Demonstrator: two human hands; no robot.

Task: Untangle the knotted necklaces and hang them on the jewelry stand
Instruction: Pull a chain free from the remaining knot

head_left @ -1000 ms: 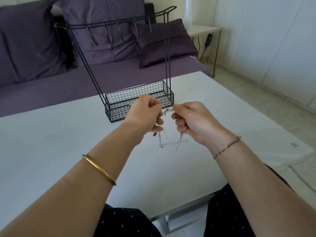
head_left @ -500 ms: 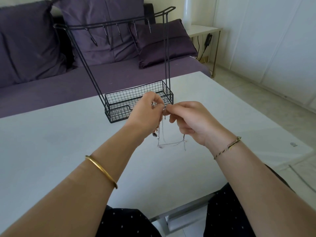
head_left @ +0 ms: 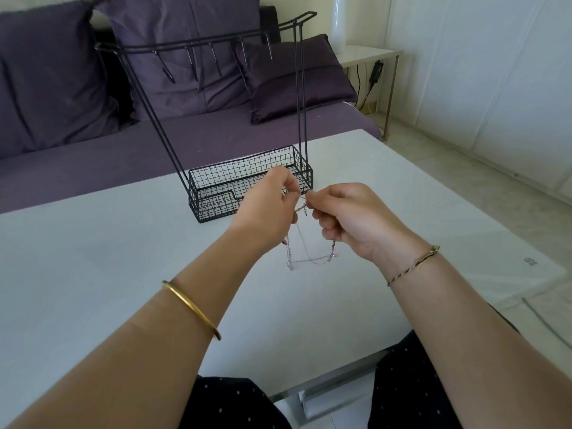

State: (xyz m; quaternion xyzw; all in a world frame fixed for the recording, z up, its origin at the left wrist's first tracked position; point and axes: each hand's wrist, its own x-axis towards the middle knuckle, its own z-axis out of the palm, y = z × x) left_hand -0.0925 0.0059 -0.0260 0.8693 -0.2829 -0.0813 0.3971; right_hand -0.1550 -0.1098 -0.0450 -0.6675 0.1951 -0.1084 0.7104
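A black wire stand [head_left: 216,193] sits on the white table [head_left: 93,258], its mesh basket at the bottom and a hook bar [head_left: 198,46] high on two pairs of thin uprights. The basket's right end lies just behind the hands. Beyond the table's far edge is a purple sofa [head_left: 216,137] with cushions [head_left: 46,72], and a small side table [head_left: 365,54] stands at the sofa's right end. The tabletop stretches wide to the left of the left forearm and out to a corner on the right; its near edge runs over the person's lap. The left hand [head_left: 266,209] and right hand [head_left: 349,218] are raised over the table, almost touching. Both have curled fingers, each pinching the top of the necklaces [head_left: 309,260] between thumb and fingertips. From that pinched knot the thin silver chains hang in loops below and between the hands; I cannot tell whether the lowest loop touches the table. A gold bangle [head_left: 192,308] circles the left forearm and a cord bracelet [head_left: 411,266] the right wrist.
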